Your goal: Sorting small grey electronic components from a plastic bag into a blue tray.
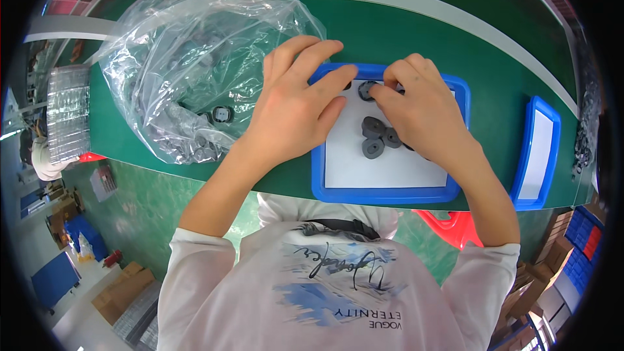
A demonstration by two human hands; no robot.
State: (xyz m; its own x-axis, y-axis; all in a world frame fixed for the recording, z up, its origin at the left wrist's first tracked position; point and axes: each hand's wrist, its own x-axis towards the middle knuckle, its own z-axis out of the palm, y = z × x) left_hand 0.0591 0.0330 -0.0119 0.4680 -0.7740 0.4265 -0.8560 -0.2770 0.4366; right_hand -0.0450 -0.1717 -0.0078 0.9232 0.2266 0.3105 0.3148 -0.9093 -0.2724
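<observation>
My left hand point(292, 105) hovers over the far left corner of a blue-rimmed tray point(390, 195) with a white base. Its fingers are apart, and a small dark part point(348, 85) shows by the index fingertip. My right hand point(422, 107) is over the tray with curled fingers, its thumb against a small dark round part point(366, 91); another dark bit peeks out between its fingers. Below it, several grey rounded plastic pieces point(373, 127) lie clustered on the white base, partly covered by the hand.
A large clear plastic bag point(195, 52) with more dark round parts point(222, 114) spreads on the green table point(403, 32) at left. Stacked clear trays point(68, 114) stand at the far left. Another blue-rimmed tray point(537, 154) lies at right. A red stool point(448, 226) is below the table edge.
</observation>
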